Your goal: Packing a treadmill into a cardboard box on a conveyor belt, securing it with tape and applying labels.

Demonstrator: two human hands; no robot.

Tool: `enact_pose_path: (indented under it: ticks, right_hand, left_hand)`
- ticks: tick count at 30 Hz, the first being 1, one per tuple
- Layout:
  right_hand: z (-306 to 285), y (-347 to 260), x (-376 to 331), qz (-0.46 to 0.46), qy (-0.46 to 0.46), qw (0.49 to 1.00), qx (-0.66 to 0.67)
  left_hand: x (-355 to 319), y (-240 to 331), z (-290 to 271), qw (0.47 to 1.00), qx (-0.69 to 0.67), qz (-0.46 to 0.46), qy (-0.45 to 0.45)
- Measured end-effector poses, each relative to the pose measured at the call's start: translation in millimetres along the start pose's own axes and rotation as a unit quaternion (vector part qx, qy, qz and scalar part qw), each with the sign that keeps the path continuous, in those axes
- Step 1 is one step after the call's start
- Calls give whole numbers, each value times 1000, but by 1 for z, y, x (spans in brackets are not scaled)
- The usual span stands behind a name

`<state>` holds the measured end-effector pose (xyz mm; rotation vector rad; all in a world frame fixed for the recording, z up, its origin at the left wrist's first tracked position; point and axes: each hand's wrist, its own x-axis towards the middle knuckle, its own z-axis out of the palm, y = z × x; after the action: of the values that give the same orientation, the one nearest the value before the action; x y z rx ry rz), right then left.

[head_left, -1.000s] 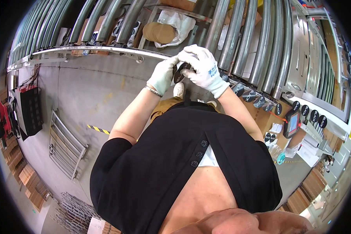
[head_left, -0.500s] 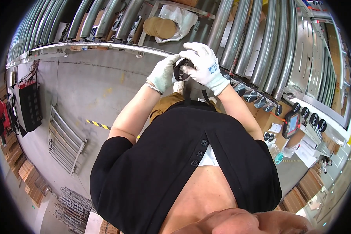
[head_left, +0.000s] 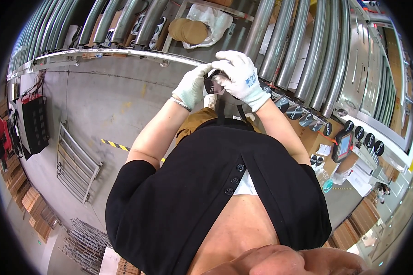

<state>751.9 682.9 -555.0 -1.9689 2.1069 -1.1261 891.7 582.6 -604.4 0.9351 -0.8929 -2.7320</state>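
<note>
Grey concrete floor (head_left: 101, 101) beneath a steel roller conveyor (head_left: 303, 50).

left hand (head_left: 192, 87) left of dark object (head_left: 212, 84) | right hand (head_left: 238, 75) right | roller conveyor (head_left: 303, 50) behind

the small dark object (head_left: 212, 83) is mostly covered by the gloved hands, left (head_left: 191, 87) and right (head_left: 239, 78), so its kind stays unclear, and the brown discs (head_left: 188, 30) sit partly behind the rollers (head_left: 280, 41).
</note>
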Motion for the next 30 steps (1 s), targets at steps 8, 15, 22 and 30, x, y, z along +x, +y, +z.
enact_pose_path:
  ticks: [8,15,22,30]
  right_hand:
    - [2,0,-1,-34,-23,999,17]
    - [2,3,1,-12,-46,999,-5]
    - [-2,0,3,-16,-33,999,3]
    - [-3,4,0,-51,-22,998,28]
  left_hand:
    - [-6,8,16,993,-90,-54,47]
    - [-11,7,19,994,-12,11,105]
    - [-10,8,21,994,-6,7,109]
    - [-5,9,17,993,-20,-3,113]
